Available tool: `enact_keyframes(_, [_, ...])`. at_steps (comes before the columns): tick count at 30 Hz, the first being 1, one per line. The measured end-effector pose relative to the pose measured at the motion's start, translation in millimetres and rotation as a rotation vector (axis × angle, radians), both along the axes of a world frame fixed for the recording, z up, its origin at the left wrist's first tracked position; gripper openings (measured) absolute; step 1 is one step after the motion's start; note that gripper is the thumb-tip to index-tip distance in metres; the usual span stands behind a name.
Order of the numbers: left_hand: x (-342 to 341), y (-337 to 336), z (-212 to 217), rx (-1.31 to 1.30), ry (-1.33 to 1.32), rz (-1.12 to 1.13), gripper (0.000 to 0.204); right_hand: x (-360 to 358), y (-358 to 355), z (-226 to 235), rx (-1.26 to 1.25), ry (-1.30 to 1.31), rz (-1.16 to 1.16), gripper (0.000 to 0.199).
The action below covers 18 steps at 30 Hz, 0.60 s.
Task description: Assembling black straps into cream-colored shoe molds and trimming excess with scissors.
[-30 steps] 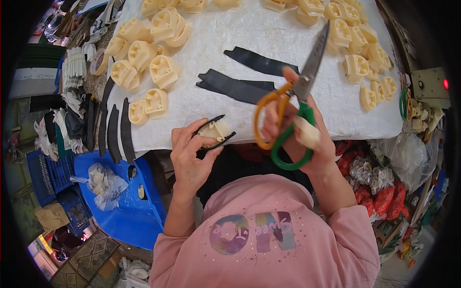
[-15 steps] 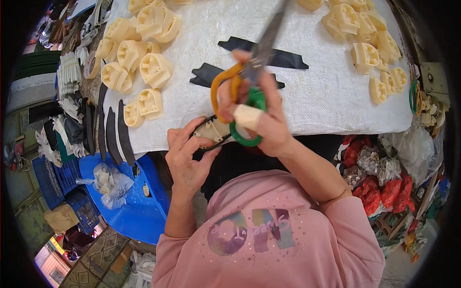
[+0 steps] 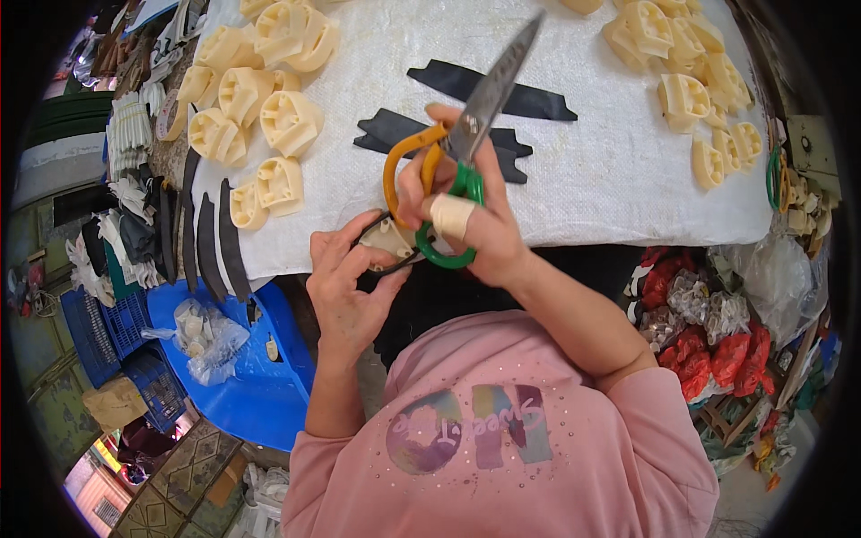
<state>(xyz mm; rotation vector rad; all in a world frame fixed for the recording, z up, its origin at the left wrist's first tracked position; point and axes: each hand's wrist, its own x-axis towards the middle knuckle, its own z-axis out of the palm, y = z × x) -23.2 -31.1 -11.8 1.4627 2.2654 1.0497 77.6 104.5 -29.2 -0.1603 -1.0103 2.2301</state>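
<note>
1. Scissors (image 3: 473,125) and the right hand (image 3: 491,235) have come left since a second ago, from right of the left hand (image 3: 345,282) to just beside it; the left hand stays at the worktop's near edge.
2. Left of the near edge, below the worktop, a blue tub-like piece (image 3: 256,403) carries a clear plastic bag (image 3: 211,336) with pale bits inside; a small pale part (image 3: 273,348) lies near its right side.
3. Blue crates (image 3: 130,305) stand farther left; their contents are unclear.
4. On the right, red bags (image 3: 731,359) lie bunched beside a large clear bag (image 3: 780,278); what fills them cannot be made out.
5. The cream piece (image 3: 387,238) in the left hand is small, hollow and moulded, with a thin black strip (image 3: 399,266) bent around its edge.
6. It sits between the left fingers and thumb, a narrow grip, its right end partly behind the scissors' green loop; whether they touch cannot be told.
7. The right grip closes around the scissors' orange and green handles, blades together and pointing far and right; a pale wrap (image 3: 450,217) covers one digit.
8. Flat black pieces (image 3: 493,90) lie mid-worktop on white woven sheeting (image 3: 610,188), between left cream mouldings (image 3: 291,125) and right cream mouldings (image 3: 686,99).
</note>
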Motion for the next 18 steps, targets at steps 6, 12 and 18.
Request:
enact_keyframes(6, [-1.2, -5.0, -2.9, 0.03, -0.011, 0.019, 0.025, 26.7, 12.2, 17.0, -0.064, 0.151, -0.057, 0.07])
enact_keyframes(12, [0.3, 1.4, -4.7, 0.053, 0.007, -0.007, 0.027, 27.8, -19.4, -2.9, -0.045, -0.031, 0.037, 0.072])
enact_keyframes(18, [-1.6, -2.2, -6.4, 0.069, -0.003, 0.013, 0.028, 42.6, 0.7, 21.0, -0.083, 0.06, -0.045, 0.074])
